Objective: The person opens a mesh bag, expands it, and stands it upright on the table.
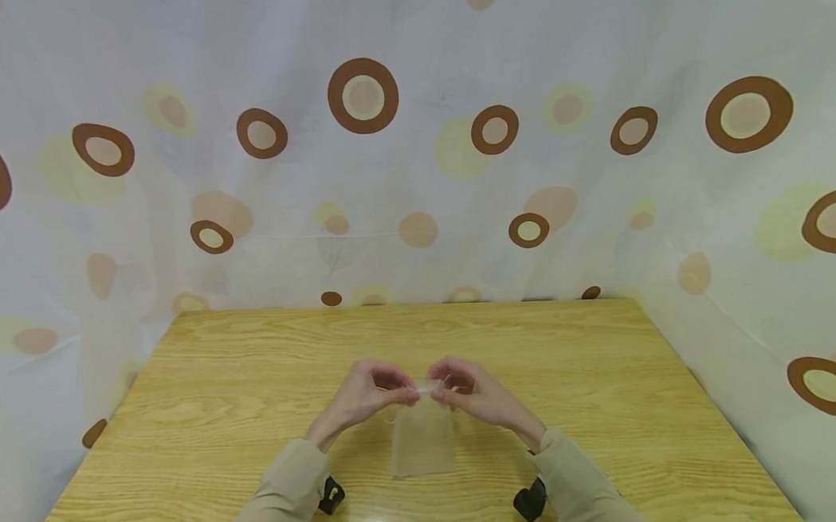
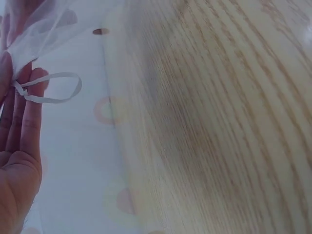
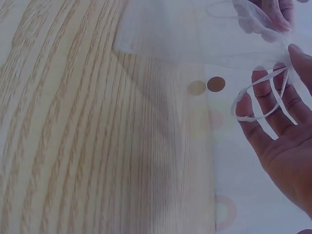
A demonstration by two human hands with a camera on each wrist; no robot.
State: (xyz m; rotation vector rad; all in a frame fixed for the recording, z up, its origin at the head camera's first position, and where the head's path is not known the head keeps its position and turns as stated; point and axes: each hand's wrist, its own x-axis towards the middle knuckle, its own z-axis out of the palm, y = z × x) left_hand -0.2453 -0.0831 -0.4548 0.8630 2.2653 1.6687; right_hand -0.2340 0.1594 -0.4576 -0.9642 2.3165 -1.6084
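A sheer white drawstring pouch [image 1: 423,443] hangs above the table between my two hands, its mouth at the top. My left hand [image 1: 365,393] pinches one top corner between thumb and fingers. The opposite corner is pinched by my right hand [image 1: 480,394] in the same way. In the left wrist view a thin white cord loop [image 2: 58,101] sticks out beside the left fingers. Another cord loop [image 3: 251,118] drapes over the right fingers in the right wrist view, where the see-through mesh [image 3: 161,34] stretches towards the left hand.
A wood-grain table [image 1: 252,367] lies beneath both hands. White sheeting [image 1: 427,180] with brown and beige circles rises behind it and along both sides. Black wrist devices, one at the left cuff [image 1: 332,496] and one at the right cuff [image 1: 529,502], sit under the beige sleeves.
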